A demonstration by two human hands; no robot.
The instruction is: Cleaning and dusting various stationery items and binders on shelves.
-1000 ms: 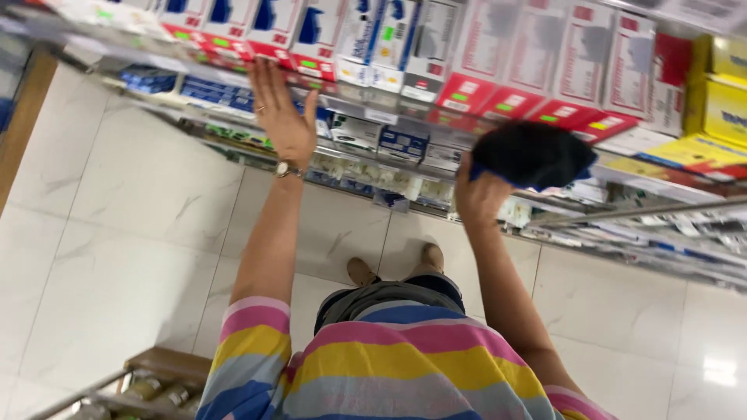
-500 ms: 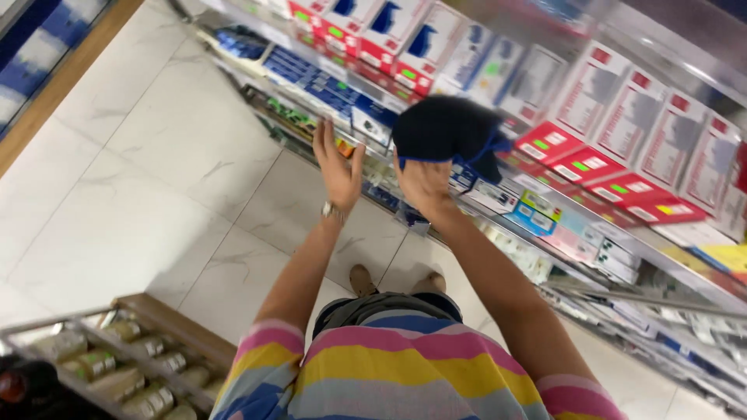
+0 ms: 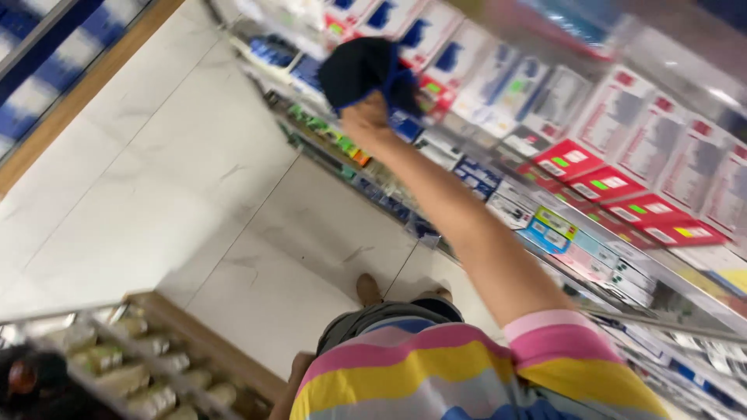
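Black cloth (image 3: 364, 68) bunched in right hand (image 3: 366, 120) against shelved boxes (image 3: 622, 148).

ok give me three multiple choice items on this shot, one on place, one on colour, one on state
1. Where is the dark blue-edged cloth?
A. on the floor
B. up against the shelf of boxed goods
C. in the basket

2. What colour is the sleeve cuff of the striped shirt?
A. green
B. pink
C. black

3. What is the right hand doing?
A. gripping the cloth
B. hanging open at the side
C. resting on the floor

Answers: 1 B, the cloth is raised in front of the shelf boxes. 2 B, a pink band ends the sleeve. 3 A, the fingers close on the cloth's lower edge.
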